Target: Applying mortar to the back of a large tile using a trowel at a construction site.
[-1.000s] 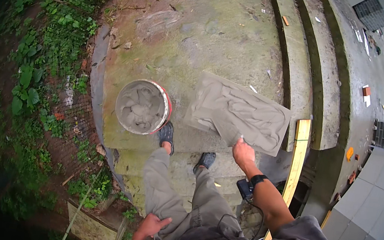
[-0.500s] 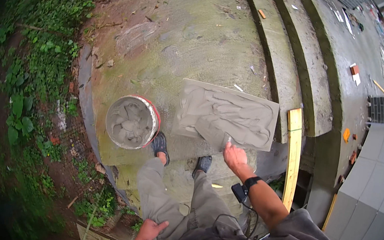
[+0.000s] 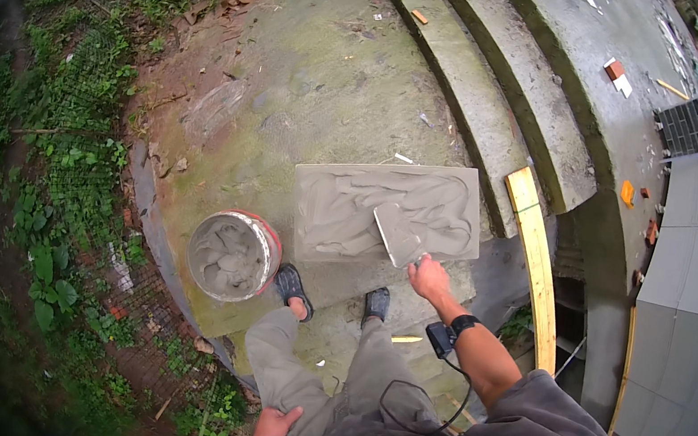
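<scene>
Downward fisheye view from the head, rim perhaps blurry

Greenish concrete floor [image 3: 295,93] spreads toward eleven o'clock; concrete steps [image 3: 480,66] run along one o'clock; a dark brick-patterned panel [image 3: 692,128] shows at two o'clock; a pale, large-tiled wall [image 3: 694,261] lies at three o'clock; leafy plants [image 3: 64,130] crowd nine o'clock; the daylight is soft.

Broad trowel [image 3: 394,233] over ridged mortar [image 3: 341,208]
</scene>
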{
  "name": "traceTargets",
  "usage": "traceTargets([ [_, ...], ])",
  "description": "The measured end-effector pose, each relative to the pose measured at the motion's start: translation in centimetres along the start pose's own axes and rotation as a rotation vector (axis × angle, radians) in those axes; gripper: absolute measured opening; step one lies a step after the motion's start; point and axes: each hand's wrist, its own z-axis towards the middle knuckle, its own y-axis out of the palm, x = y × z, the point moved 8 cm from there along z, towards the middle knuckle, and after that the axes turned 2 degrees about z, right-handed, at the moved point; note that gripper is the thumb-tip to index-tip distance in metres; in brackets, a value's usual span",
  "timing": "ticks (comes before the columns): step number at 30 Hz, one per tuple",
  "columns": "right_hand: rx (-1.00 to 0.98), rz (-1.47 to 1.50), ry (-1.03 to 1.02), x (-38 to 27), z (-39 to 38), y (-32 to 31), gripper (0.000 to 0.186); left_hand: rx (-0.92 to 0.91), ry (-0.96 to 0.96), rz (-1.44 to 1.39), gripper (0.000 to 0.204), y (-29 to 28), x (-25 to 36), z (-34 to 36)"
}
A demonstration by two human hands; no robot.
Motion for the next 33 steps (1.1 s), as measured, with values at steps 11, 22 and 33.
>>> traceTargets([
  [11, 0.114, -0.517, -0.494, 3.6, 5.2, 2.1, 0.022, 0.044, 0.008, 0.197, 0.071, 2.3, -1.8, -0.4],
  [22, 0.142, 0.707, 0.12, -0.1, 4.7, 14.7, 0.043, 0.117, -0.005, 0.244, 0.07, 3.4, -3.9, 0.3],
  [33, 0.04, -0.153, -0.294, -0.9, 7.1, 4.1, 0.036, 0.156, 0.054, 0.287, 0.07, 2.6, -2.6, -0.1],
])
